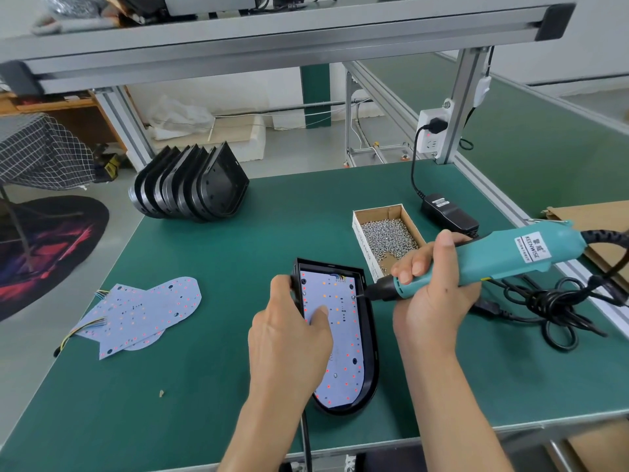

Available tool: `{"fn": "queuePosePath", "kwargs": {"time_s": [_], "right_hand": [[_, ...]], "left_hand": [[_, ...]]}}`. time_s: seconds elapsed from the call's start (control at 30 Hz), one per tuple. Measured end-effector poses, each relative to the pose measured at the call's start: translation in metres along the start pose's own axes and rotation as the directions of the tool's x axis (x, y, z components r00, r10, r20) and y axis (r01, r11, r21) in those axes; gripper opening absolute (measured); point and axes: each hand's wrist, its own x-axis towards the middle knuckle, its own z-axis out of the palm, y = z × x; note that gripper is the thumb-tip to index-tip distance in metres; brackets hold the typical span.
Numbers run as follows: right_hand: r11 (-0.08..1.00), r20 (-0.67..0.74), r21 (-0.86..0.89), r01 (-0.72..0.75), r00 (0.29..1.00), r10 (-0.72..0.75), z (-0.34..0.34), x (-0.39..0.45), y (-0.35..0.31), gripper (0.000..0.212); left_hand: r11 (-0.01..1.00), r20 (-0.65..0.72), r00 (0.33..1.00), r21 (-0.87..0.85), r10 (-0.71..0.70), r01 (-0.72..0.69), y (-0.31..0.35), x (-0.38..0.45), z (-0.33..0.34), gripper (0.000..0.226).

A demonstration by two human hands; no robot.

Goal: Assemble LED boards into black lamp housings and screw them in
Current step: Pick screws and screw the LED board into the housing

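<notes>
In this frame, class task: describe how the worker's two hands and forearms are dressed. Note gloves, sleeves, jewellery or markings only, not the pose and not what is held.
Both hands are bare. The left hand and the right hand wear no gloves, and no rings, watch or wristband show. Both forearms are uncovered right down to the bottom edge of the picture, so no sleeve comes into view. No markings, tape or cables are on either arm.

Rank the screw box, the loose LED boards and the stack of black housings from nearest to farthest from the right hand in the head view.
From the right hand:
1. Screw box, just beyond the hand, on its left.
2. Loose LED boards, across the table on the left.
3. Stack of black housings, at the far left corner.
</notes>
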Motion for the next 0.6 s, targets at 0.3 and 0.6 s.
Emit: {"fn": "queuePosePath", "kwargs": {"time_s": [0.3, 0.6], "right_hand": [[1.0, 0.024, 0.006, -0.007, 1.0, 0.007, 0.0008, 0.0009, 0.0019, 0.016], [1.0, 0.026, -0.005, 0.006, 1.0, -0.006, -0.0011, 0.0015, 0.0019, 0.014]], "left_hand": [[1.0, -0.004, 1.0, 0.004, 0.001, -0.001, -0.0008, 0.0005, 0.0009, 0.023], [1.0, -0.004, 1.0, 0.011, 0.009, -0.009, -0.0006, -0.0006, 0.0006, 0.024]]}}
